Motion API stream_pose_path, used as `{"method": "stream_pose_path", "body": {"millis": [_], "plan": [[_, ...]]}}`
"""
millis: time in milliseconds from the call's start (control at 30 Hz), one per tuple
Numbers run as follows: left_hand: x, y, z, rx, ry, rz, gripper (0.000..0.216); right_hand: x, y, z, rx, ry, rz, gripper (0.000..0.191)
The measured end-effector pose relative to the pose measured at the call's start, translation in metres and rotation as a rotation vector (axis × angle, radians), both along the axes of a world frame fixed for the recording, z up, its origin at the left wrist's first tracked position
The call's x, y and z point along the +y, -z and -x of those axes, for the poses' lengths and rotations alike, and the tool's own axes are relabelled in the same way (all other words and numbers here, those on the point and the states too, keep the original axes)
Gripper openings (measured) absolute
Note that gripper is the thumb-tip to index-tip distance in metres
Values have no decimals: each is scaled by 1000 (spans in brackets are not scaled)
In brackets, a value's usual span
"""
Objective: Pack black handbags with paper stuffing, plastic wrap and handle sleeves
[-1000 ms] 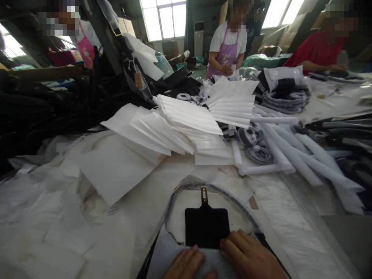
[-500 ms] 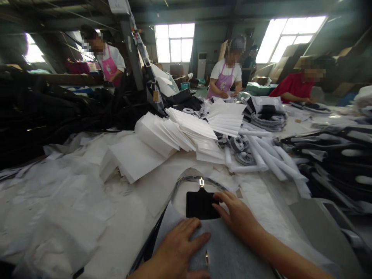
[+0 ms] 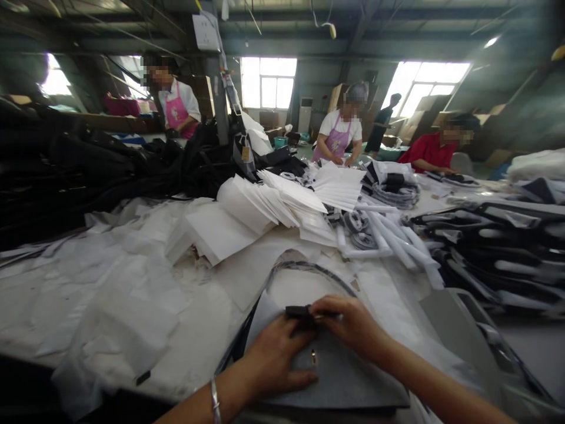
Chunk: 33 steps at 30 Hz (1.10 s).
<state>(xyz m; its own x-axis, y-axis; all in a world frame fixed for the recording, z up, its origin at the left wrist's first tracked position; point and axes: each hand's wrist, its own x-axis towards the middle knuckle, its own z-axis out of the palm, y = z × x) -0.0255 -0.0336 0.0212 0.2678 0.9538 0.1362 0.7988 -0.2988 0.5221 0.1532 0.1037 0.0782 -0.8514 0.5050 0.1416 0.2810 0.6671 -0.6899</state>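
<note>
A grey handbag (image 3: pixel 348 383) covered by a pale sheet lies in front of me, its wrapped handle (image 3: pixel 318 267) looping away at the top. My right hand (image 3: pixel 351 321) pinches the black closure tab (image 3: pixel 296 312) at the bag's upper edge; the tab is folded over, seen nearly edge-on. Flat on the front of the bag rests my left hand (image 3: pixel 280 353), fingers spread, its fingertips close under the tab. Between the hands a small gold lock fitting (image 3: pixel 313 357) shows on the bag's front.
White paper sheets (image 3: pixel 238 221) fan out beyond the bag, beside white rolled tubes (image 3: pixel 392 235). Crumpled wrapping (image 3: pixel 128 294) covers the left. Black bags are heaped on the far left (image 3: pixel 88 153) and right. A grey plastic object (image 3: pixel 459 330) stands at right. Several people are across the table.
The black tab has gone from lying flat away from me to being folded toward the bag's front by my right hand. My left hand stays on the bag. The view has tilted up slightly.
</note>
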Motion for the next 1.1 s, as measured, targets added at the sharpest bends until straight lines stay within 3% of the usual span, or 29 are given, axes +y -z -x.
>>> {"method": "stream_pose_path", "body": {"millis": [100, 233, 367, 500, 600, 733, 833, 933, 1100], "plan": [[-1, 1, -2, -16, -21, -20, 69, -27, 7, -25, 11, -70, -36, 35], [-5, 8, -5, -35, -36, -116, 57, -38, 27, -40, 10, -169, -163, 49], [-9, 17, -8, 6, -46, -278, 47, -39, 40, -42, 23, -201, -223, 39], [-15, 19, -9, 116, -62, -541, 51, -38, 48, -42, 27, -186, -268, 29], [-18, 14, -8, 177, 66, -678, 33, -38, 52, -40, 14, -169, -291, 25], [-21, 5, -14, 200, 262, -597, 22, -41, 55, -38, -8, -154, -308, 22], [-30, -1, -28, 163, 152, -357, 23, -44, 59, -39, -20, -111, -317, 23], [-43, -4, -42, 165, 47, -177, 45, -46, 65, -42, -18, -67, -310, 25], [-54, 4, -48, 250, 14, -258, 52, -45, 72, -47, 5, -57, -268, 29]]}}
